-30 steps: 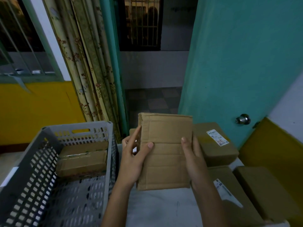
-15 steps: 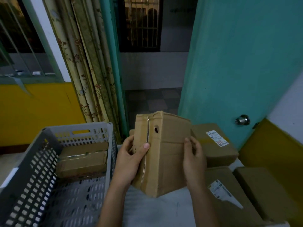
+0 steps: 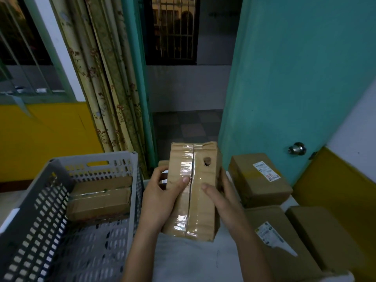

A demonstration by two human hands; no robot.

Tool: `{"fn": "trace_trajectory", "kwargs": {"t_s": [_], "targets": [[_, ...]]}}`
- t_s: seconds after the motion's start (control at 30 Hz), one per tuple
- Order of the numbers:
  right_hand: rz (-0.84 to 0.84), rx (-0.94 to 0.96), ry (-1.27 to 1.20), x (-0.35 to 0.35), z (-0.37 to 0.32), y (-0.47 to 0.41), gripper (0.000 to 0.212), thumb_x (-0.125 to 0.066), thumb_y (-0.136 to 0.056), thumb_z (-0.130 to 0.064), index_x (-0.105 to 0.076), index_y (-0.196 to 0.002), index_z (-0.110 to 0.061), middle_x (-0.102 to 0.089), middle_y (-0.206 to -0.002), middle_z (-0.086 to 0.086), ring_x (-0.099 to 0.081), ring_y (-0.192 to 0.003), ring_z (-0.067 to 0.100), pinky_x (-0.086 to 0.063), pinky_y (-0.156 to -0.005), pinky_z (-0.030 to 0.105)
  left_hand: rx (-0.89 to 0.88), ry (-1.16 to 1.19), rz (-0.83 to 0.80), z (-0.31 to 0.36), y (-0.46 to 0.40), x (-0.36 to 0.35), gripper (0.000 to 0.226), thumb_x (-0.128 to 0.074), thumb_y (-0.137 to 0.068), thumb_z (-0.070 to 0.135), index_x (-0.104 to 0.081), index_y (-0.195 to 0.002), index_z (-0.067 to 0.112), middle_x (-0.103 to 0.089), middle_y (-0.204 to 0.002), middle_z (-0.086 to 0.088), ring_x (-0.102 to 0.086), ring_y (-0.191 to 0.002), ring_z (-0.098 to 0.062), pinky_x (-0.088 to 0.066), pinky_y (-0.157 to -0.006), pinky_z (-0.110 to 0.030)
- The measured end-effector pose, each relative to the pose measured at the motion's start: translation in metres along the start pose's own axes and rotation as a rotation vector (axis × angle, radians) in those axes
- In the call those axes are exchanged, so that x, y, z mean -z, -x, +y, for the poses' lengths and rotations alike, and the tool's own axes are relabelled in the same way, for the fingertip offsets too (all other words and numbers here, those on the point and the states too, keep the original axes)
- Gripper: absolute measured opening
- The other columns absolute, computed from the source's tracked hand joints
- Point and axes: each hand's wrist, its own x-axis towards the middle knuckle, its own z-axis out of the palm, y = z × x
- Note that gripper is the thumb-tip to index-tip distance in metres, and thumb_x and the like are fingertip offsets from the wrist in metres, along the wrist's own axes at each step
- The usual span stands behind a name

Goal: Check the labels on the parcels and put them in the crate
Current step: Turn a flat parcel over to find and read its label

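I hold a brown cardboard parcel (image 3: 201,180) upright above the white table (image 3: 193,259), its taped seam and a small round hole facing me. My left hand (image 3: 160,198) grips its left edge, thumb on the tape. My right hand (image 3: 221,200) grips the right edge, thumb across the front. No label shows on this face. The grey perforated crate (image 3: 40,210) stands to the left with one taped parcel (image 3: 99,198) lying at its far end.
Three more parcels lie on the table to the right: one with a white label (image 3: 260,178) at the back, another labelled one (image 3: 280,245) in front, a plain one (image 3: 321,239) at far right. A teal door (image 3: 295,78) stands behind; curtains (image 3: 105,78) hang behind the crate.
Both hands have turned the parcel about its upright axis, from a plain broad face to the taped seam side with the hole. It stays at the same spot above the table.
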Motion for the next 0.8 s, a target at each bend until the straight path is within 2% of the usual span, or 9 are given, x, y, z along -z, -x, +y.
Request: {"fn": "trace_trajectory", "kwargs": {"t_s": [0.03,0.13,0.23,0.3,0.37,0.57,0.63,0.7,0.8], "targets": [[0.000,-0.001,-0.061,0.002,0.001,0.000,0.070,-0.071,-0.075,-0.058,-0.041,-0.138,-0.062,-0.065,-0.122,-0.031,-0.064,-0.113,0.002,-0.053,-0.093,0.036,0.012,0.035,-0.027,0.001,0.001,0.001,0.036,-0.080,-0.083,0.037,-0.060,-0.112,0.046,-0.072,-0.099,0.025,-0.071,-0.089,0.002,-0.056,-0.065,-0.017],[-0.005,-0.035,-0.177,0.006,0.004,-0.001,0.066,-0.072,-0.078,-0.046,-0.049,-0.139,-0.051,-0.071,-0.121,-0.014,-0.070,-0.109,0.013,-0.056,-0.089,0.040,0.065,0.177,-0.104,0.002,0.004,0.001,0.036,-0.074,-0.089,0.033,-0.063,-0.121,0.047,-0.074,-0.108,0.017,-0.074,-0.097,-0.010,-0.060,-0.073,-0.027],[-0.003,-0.063,-0.191,0.004,0.002,-0.002,0.060,-0.071,-0.077,-0.042,-0.056,-0.134,-0.046,-0.073,-0.119,-0.009,-0.072,-0.104,0.013,-0.056,-0.085,0.039,0.066,0.200,-0.142,0.002,0.010,-0.003,0.036,-0.066,-0.094,0.034,-0.060,-0.126,0.048,-0.074,-0.115,0.011,-0.073,-0.102,-0.012,-0.060,-0.082,-0.033],[0.021,-0.069,-0.198,0.002,0.000,0.000,0.052,-0.074,-0.078,-0.042,-0.060,-0.128,-0.044,-0.075,-0.115,-0.008,-0.073,-0.100,0.013,-0.058,-0.080,0.035,0.021,0.157,-0.134,0.001,0.012,-0.004,0.043,-0.067,-0.091,0.039,-0.055,-0.131,0.051,-0.072,-0.119,0.013,-0.072,-0.104,-0.007,-0.059,-0.083,-0.030],[0.048,-0.047,-0.209,0.000,-0.004,0.003,0.042,-0.074,-0.086,-0.044,-0.060,-0.125,-0.043,-0.076,-0.109,-0.012,-0.074,-0.095,0.010,-0.058,-0.073,0.027,-0.003,0.168,-0.117,0.001,0.012,-0.004,0.043,-0.067,-0.093,0.033,-0.054,-0.131,0.050,-0.070,-0.120,0.013,-0.071,-0.104,-0.006,-0.059,-0.078,-0.026],[0.209,-0.049,-0.101,-0.003,-0.010,0.005,0.015,-0.062,-0.098,-0.034,-0.071,-0.105,-0.043,-0.078,-0.095,-0.010,-0.074,-0.088,0.012,-0.058,-0.088,0.045,-0.063,0.100,-0.114,0.002,0.014,-0.004,0.046,-0.072,-0.092,0.024,-0.051,-0.123,0.051,-0.059,-0.126,0.022,-0.062,-0.104,0.010,-0.053,-0.075,-0.010],[0.230,-0.037,-0.074,-0.004,-0.011,0.005,0.014,-0.062,-0.098,-0.037,-0.072,-0.099,-0.047,-0.077,-0.094,-0.010,-0.073,-0.088,0.013,-0.058,-0.090,0.049,-0.059,0.070,-0.105,-0.001,0.015,-0.005,0.047,-0.073,-0.092,0.023,-0.049,-0.119,0.054,-0.058,-0.123,0.024,-0.060,-0.103,0.012,-0.054,-0.074,-0.010],[0.263,-0.009,-0.064,-0.005,-0.012,0.004,0.009,-0.061,-0.095,-0.053,-0.070,-0.094,-0.053,-0.076,-0.094,-0.011,-0.072,-0.092,0.015,-0.056,-0.092,0.051,-0.074,0.047,-0.110,-0.003,0.015,-0.004,0.048,-0.074,-0.091,0.020,-0.050,-0.117,0.053,-0.060,-0.117,0.029,-0.060,-0.105,0.011,-0.054,-0.074,-0.012],[0.356,-0.007,-0.022,-0.006,-0.012,0.004,0.026,-0.057,-0.089,-0.061,-0.071,-0.089,-0.040,-0.074,-0.089,-0.001,-0.070,-0.088,0.022,-0.056,-0.090,0.054,-0.092,0.032,-0.125,-0.007,0.016,-0.006,0.049,-0.076,-0.089,0.014,-0.051,-0.118,0.045,-0.060,-0.110,0.037,-0.059,-0.106,0.014,-0.052,-0.076,-0.008]]}}
